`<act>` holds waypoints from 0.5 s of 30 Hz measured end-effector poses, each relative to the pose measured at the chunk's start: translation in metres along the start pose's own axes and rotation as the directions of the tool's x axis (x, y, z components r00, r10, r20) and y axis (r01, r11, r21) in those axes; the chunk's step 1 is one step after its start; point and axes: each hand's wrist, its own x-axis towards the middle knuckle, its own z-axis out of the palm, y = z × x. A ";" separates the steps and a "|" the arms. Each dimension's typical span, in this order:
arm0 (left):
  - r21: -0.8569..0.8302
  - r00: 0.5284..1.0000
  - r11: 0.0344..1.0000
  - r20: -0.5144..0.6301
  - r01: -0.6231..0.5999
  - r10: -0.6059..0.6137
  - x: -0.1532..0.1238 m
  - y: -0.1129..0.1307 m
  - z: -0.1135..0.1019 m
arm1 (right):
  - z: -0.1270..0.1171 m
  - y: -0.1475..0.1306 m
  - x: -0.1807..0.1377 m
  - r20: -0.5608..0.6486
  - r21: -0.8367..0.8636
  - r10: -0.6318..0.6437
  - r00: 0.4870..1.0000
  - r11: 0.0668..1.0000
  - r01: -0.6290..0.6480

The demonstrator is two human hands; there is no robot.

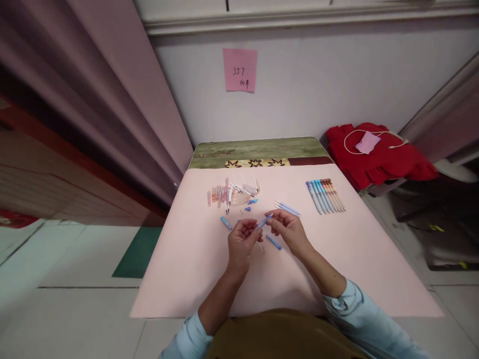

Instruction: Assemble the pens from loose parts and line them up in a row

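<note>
Between both hands, over the middle of the table, is a blue pen barrel [263,222]. My left hand [243,242] pinches its lower left end, and my right hand [288,229] grips its upper right end with thumb and fingers. Just below them a blue pen part [274,242] lies on the pink sheet. A brighter blue pen part [226,223] rests left of my left hand. Beyond my right hand lie slim pale blue barrels [287,207]. Small blue caps [252,201] sit farther back, near the loose pen parts.
White refills [245,189] and pinkish clear pieces [220,194] are piled at back left. Blue and brown pens [325,196] line up in a row at right. A pink sheet [179,279] covers most of the table. Red cloth [385,159] with a white cable lies beyond its right edge.
</note>
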 end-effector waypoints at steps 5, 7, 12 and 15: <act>-0.040 0.998 0.997 -0.029 -0.060 0.059 0.001 0.001 0.001 | 0.002 0.004 -0.003 0.010 0.061 0.011 1.000 0.998 -0.012; -0.041 0.997 0.996 -0.032 -0.073 0.072 0.002 0.002 0.002 | 0.002 0.004 -0.005 0.000 0.070 -0.008 1.000 0.997 0.008; 0.013 0.998 0.998 -0.018 -0.062 0.063 0.002 0.002 0.000 | 0.001 0.004 -0.006 -0.054 0.008 -0.098 0.994 0.995 0.098; 0.076 0.999 0.996 0.031 -0.041 0.039 -0.002 0.000 -0.001 | -0.002 0.009 -0.005 -0.096 -0.023 -0.104 0.990 0.995 0.102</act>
